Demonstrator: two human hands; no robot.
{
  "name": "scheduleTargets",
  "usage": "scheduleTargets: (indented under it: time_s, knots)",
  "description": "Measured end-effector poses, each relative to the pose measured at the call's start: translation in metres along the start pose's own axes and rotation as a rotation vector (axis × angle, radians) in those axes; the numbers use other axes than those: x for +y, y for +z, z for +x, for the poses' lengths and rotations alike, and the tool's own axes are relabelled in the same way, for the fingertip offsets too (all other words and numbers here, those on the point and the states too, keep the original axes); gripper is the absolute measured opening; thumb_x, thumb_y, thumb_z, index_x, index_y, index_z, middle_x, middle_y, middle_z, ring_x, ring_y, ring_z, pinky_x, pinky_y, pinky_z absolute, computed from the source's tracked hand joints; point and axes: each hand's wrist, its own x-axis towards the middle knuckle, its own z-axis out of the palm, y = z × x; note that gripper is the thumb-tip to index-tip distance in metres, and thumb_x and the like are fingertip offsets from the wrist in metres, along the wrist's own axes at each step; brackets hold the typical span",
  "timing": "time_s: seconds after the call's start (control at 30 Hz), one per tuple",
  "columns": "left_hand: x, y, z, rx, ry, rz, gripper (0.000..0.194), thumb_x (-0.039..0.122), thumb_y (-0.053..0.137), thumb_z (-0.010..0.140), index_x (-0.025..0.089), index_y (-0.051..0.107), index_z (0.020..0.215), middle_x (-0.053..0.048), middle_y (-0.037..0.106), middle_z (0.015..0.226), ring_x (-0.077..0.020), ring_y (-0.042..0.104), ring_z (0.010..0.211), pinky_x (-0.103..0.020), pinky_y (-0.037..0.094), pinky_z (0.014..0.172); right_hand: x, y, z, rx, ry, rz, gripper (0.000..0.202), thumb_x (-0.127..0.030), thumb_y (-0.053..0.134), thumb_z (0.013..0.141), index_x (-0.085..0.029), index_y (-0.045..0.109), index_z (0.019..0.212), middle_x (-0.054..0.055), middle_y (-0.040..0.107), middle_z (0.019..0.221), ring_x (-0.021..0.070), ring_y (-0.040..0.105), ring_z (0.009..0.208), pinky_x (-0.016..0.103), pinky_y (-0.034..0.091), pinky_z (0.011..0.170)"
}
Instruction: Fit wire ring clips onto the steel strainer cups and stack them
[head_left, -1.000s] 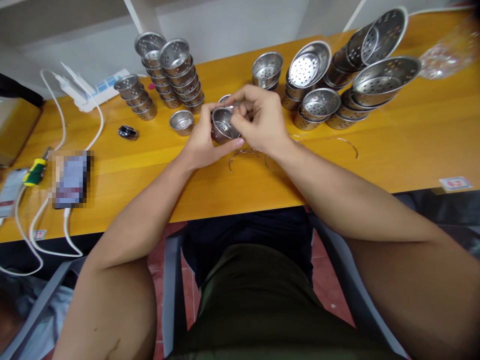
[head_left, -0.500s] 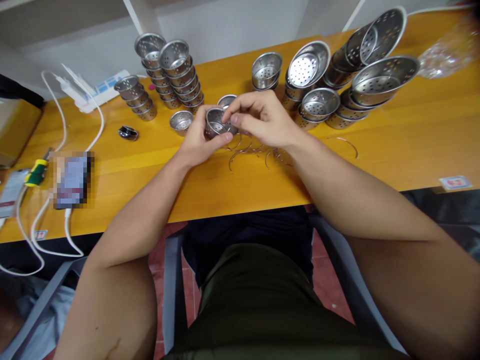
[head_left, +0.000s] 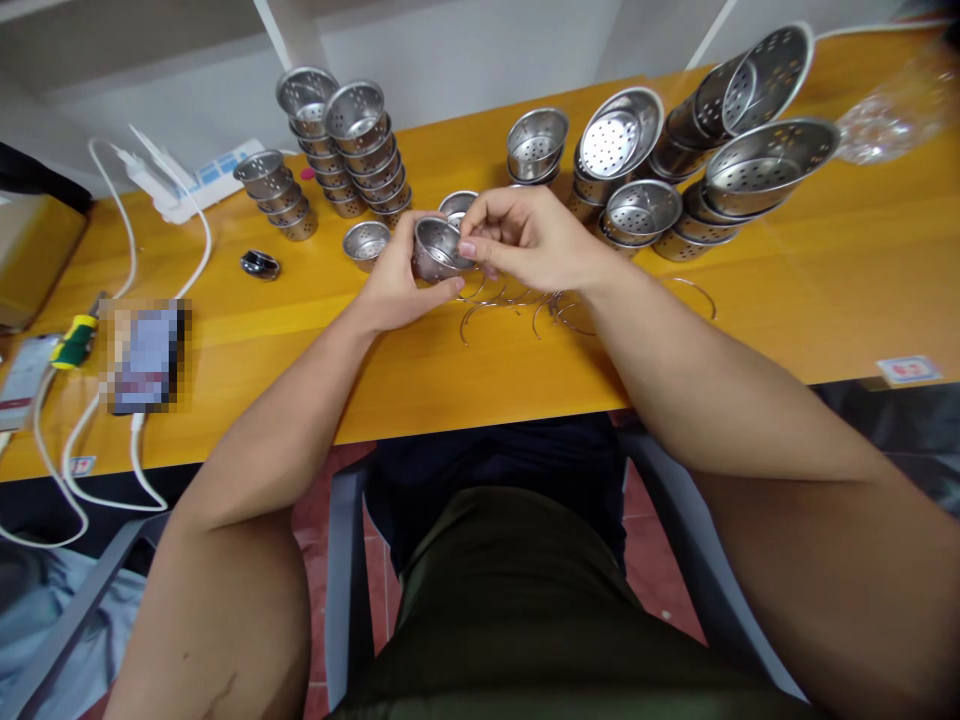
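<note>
My left hand (head_left: 403, 285) is closed around a small perforated steel cup (head_left: 431, 262), its thumb along the near side and the cup's mouth tilted up. At the cup's right rim, my right hand (head_left: 525, 238) has thumb and forefinger pinched together. Whatever lies between those fingertips is too small or hidden to make out. Several thin curved wires (head_left: 487, 305) lie on the table just below both hands. One small perforated cup (head_left: 366, 243) stands left of the held one, and another cup (head_left: 456, 205) sits behind it, partly covered.
Stacked perforated cups (head_left: 364, 150) rise at the back left, with larger stacks (head_left: 637, 215) at the right. On the left are a black shiny object (head_left: 260, 265), a phone (head_left: 150, 355), a screwdriver (head_left: 75, 342), white cables and a power strip (head_left: 217, 180). A clear plastic bag (head_left: 889, 120) lies far right.
My right fingertips have drawn back from over the cup's mouth to its right rim. My left hand keeps its hold on the cup. The view has shifted slightly.
</note>
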Motion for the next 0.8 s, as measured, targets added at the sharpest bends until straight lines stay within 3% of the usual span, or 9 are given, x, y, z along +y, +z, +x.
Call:
scheduleTargets:
  time_s: [0.23,0.53,0.67,0.8]
  knots:
    - [0.000,0.001,0.000,0.027,-0.016,0.021,0.101,0.090,0.099,0.104,0.030,0.056,0.173,-0.014,0.074,0.157,-0.0420,0.080,0.147,-0.072,0.062,0.142,-0.004,0.009,0.001,0.019,0.027,-0.075,0.085,-0.110,0.103,0.083,-0.032,0.074,0.101,0.003,0.066,0.087,0.0293,0.067,0.086,0.049,0.071,0.084]
    - [0.004,0.002,0.001,0.041,-0.032,0.054,0.098,0.088,0.099,0.105,0.030,0.058,0.173,-0.014,0.075,0.155,-0.0416,0.081,0.146,-0.071,0.062,0.142,0.000,0.009,-0.001,0.033,-0.012,-0.121,0.082,-0.109,0.101,0.086,-0.033,0.077,0.105,0.003,0.070,0.091,0.0291,0.067,0.087,0.049,0.070,0.085]
    - [-0.003,0.004,0.002,0.106,-0.043,0.063,0.108,0.097,0.097,0.101,0.032,0.053,0.175,-0.015,0.074,0.159,-0.0423,0.080,0.149,-0.066,0.064,0.141,0.010,0.004,0.000,0.157,-0.045,-0.176,0.085,-0.107,0.102,0.087,-0.036,0.081,0.129,0.008,0.081,0.108,0.0324,0.074,0.093,0.052,0.074,0.087]
    - [-0.011,0.005,0.004,0.164,-0.030,0.056,0.110,0.106,0.090,0.101,0.034,0.051,0.174,-0.015,0.074,0.160,-0.0409,0.082,0.146,-0.063,0.069,0.135,0.010,-0.001,-0.003,0.230,-0.099,-0.329,0.066,-0.096,0.090,0.105,-0.037,0.088,0.134,0.014,0.083,0.135,0.0387,0.080,0.113,0.059,0.078,0.102]
